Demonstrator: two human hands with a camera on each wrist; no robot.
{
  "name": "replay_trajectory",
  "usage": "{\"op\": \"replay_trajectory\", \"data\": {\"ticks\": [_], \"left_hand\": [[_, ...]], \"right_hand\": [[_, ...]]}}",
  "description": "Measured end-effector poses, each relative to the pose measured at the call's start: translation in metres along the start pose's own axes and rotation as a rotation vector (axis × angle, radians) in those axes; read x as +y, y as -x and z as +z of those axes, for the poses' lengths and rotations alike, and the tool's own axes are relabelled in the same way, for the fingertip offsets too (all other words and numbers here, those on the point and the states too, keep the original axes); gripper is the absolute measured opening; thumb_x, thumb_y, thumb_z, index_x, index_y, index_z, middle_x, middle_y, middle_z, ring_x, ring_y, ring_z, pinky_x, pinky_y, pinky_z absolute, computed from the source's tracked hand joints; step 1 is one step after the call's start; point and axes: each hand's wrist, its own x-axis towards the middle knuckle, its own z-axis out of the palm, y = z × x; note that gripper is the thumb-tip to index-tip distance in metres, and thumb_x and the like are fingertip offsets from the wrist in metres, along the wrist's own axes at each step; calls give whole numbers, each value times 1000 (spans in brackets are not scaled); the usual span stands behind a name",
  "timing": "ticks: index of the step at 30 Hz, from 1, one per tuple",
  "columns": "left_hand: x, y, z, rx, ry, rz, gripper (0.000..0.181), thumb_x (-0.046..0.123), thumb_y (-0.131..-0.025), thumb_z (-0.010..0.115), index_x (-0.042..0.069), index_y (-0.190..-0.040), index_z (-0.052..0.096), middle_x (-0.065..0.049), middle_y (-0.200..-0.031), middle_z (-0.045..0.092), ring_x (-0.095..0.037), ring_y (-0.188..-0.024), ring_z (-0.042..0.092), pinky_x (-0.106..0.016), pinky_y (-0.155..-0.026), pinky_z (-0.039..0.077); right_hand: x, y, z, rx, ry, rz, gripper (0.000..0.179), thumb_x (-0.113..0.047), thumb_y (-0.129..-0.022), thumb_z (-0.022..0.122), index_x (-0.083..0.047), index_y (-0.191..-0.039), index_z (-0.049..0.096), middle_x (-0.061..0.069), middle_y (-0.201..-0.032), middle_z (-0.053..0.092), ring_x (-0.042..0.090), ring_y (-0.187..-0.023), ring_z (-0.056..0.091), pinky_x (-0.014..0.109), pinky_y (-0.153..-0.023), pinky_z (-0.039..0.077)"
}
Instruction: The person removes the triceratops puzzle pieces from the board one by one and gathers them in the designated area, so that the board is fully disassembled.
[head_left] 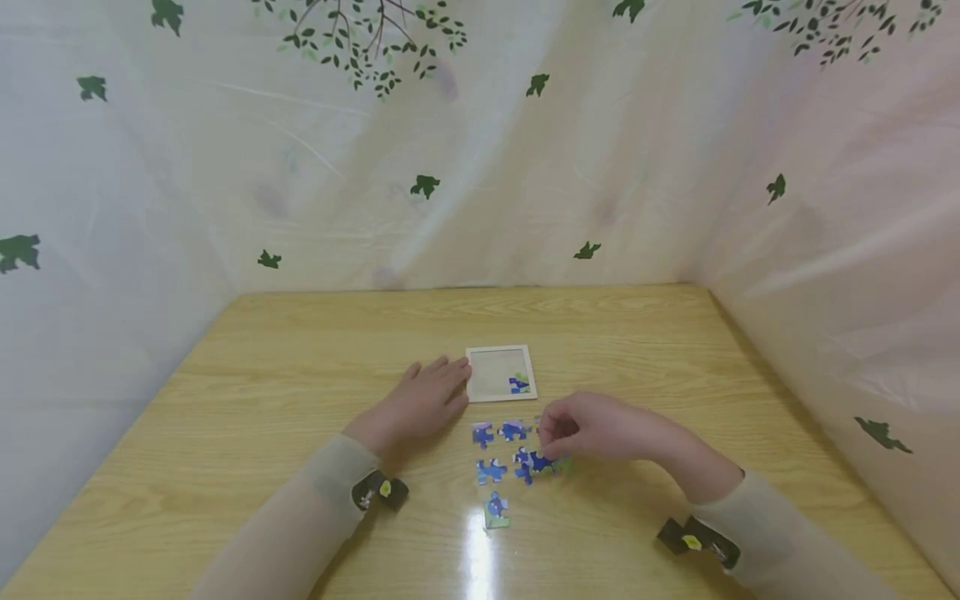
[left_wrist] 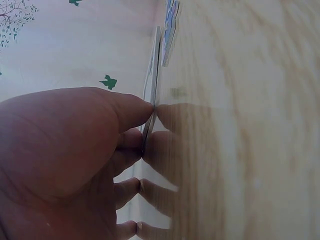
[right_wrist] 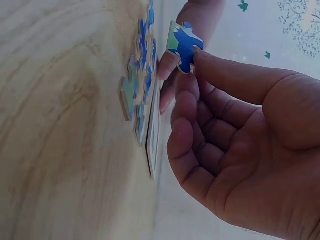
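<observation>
My right hand [head_left: 603,425] pinches a blue, white and green jigsaw piece [right_wrist: 184,47] between thumb and fingers, held above the table in the right wrist view. My left hand [head_left: 427,400] lies on the table, its extended fingers and thumb touching the left edge of a white-rimmed square puzzle tray [head_left: 487,373]. A blue and green piece [head_left: 519,384] sits in the tray's near right corner. Between my hands lie loose pieces, among them a purple and blue one [head_left: 482,433], a blue one [head_left: 491,471] and a blue and green one [head_left: 496,510]. My right hand hides some of them.
A wooden table [head_left: 300,358] extends around the tray on all sides. Pale curtain walls [head_left: 480,167] with green leaf prints rise behind the table and on both sides. Small dark devices are strapped at both wrists.
</observation>
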Motion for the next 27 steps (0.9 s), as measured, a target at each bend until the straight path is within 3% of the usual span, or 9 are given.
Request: {"op": "replay_trajectory", "data": {"ticks": [8,19,27], "left_hand": [[0,1,-1,-2,7,-1,61,40,-120,38,12,-173,36,-6,-181,27,-35,-168,18,-64,-135,7],[0,1,-1,0,7,4,60,40,-120,37,12,-173,37,-7,-181,28,-36,-168,18,-65,-135,7],[-2,-1,0,-5,1,6,61,40,-120,38,11,-173,36,-6,-181,28,-36,-168,18,-65,-135,7]], "right_hand": [[0,5,7,-14,-4,-28,5,-16,-100,81,-20,-99,77,-6,-97,68,16,-90,63,31,-79,57],[-2,4,18,-5,83,-25,11,-18,-95,86,-23,-92,77,-11,-93,65,11,-86,59,32,-78,52],[-3,2,24,12,173,1,18,-20,-92,89,-30,-85,75,-17,-96,67,8,-95,63,47,-95,57]]}}
